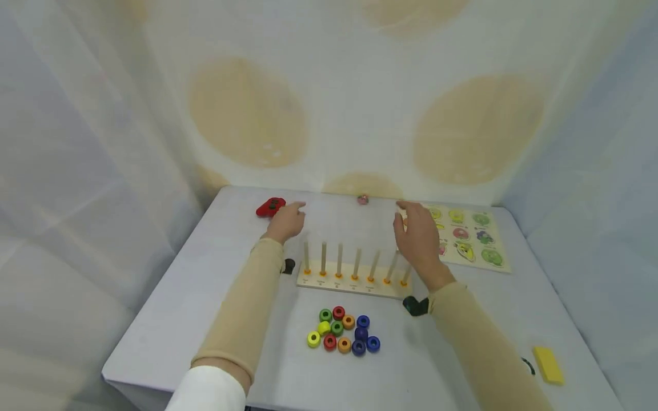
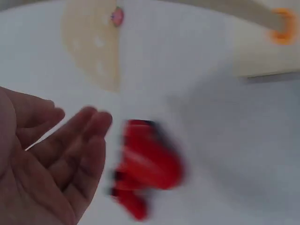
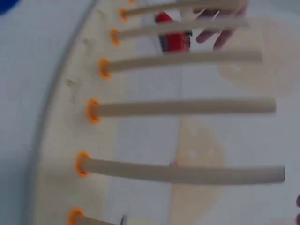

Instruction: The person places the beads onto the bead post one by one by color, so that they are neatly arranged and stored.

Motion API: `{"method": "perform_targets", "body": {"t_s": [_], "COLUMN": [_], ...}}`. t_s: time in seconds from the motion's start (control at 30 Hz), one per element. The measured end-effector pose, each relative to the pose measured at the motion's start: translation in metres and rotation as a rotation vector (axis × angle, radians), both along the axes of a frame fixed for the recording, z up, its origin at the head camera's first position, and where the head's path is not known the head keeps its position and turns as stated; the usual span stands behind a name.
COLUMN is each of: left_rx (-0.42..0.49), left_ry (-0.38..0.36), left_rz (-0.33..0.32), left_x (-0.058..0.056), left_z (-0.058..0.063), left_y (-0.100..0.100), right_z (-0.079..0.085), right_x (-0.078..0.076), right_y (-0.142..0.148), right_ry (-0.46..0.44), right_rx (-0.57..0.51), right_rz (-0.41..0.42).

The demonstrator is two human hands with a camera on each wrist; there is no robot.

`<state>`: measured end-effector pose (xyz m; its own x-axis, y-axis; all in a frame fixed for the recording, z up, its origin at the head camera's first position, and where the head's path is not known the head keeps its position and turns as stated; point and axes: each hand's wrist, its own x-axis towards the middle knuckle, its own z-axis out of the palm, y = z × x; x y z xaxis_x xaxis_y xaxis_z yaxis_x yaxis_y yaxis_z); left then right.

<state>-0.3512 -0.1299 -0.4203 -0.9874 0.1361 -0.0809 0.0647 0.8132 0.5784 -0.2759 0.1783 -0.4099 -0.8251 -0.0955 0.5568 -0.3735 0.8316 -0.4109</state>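
My left hand [image 1: 286, 221] hovers with loosely extended fingers near a red object shaped like a game controller [image 1: 271, 207], holding nothing. In the left wrist view that red object [image 2: 147, 157] is blurred beside the fingers. My right hand [image 1: 417, 237] is raised near the right end of a wooden peg board [image 1: 354, 285], overlapping a fruit picture board [image 1: 478, 235] in the head view. Nothing shows in its grasp. Bare upright pegs [image 3: 183, 107] with orange rings at their bases fill the right wrist view. In front of the peg board lie several coloured beads, including a red bead [image 1: 330, 342] and a blue bead [image 1: 373, 343].
A small pink object [image 1: 362, 199] lies at the table's back edge. The yellow block [image 1: 548, 365] is near the right front. Dark patches [image 1: 415, 306] show by both ends of the peg board. White cloth walls [image 1: 360, 103] enclose the table.
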Motion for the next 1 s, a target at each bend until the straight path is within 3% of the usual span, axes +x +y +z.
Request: {"method": "perform_targets", "body": {"t_s": [0.07, 0.13, 0.2, 0.3, 0.37, 0.47, 0.57, 0.7, 0.87, 1.0], "left_rx": [0.155, 0.252, 0.303, 0.299, 0.289, 0.237, 0.141, 0.024, -0.006, -0.012], "left_ry": [-0.067, -0.162, -0.24, -0.266, -0.247, -0.19, -0.151, -0.129, -0.139, -0.142], "left_rz": [-0.001, -0.042, -0.085, -0.154, -0.174, -0.208, -0.221, -0.235, -0.237, -0.238], "left_x": [0.01, 0.022, 0.035, 0.053, 0.063, 0.075, 0.08, 0.077, 0.078, 0.079], "left_z": [-0.036, -0.066, -0.089, -0.106, -0.11, -0.112, -0.115, -0.116, -0.112, -0.109], "left_y": [-0.016, -0.027, -0.035, -0.04, -0.042, -0.04, -0.035, -0.031, -0.028, -0.028], "right_z": [-0.02, -0.04, -0.06, -0.086, -0.099, -0.111, -0.115, -0.114, -0.109, -0.108], "right_x": [0.034, 0.068, 0.095, 0.119, 0.125, 0.128, 0.128, 0.122, 0.119, 0.119], "right_y": [-0.015, -0.034, -0.053, -0.078, -0.088, -0.094, -0.096, -0.096, -0.096, -0.1], "right_ry": [0.177, 0.205, 0.08, -0.216, -0.374, -0.474, -0.494, -0.509, -0.542, -0.504], "right_rx": [0.047, 0.144, 0.221, 0.306, 0.321, 0.308, 0.258, 0.227, 0.186, 0.158], "right_rz": [0.061, 0.159, 0.276, 0.373, 0.395, 0.401, 0.391, 0.379, 0.332, 0.295]}}
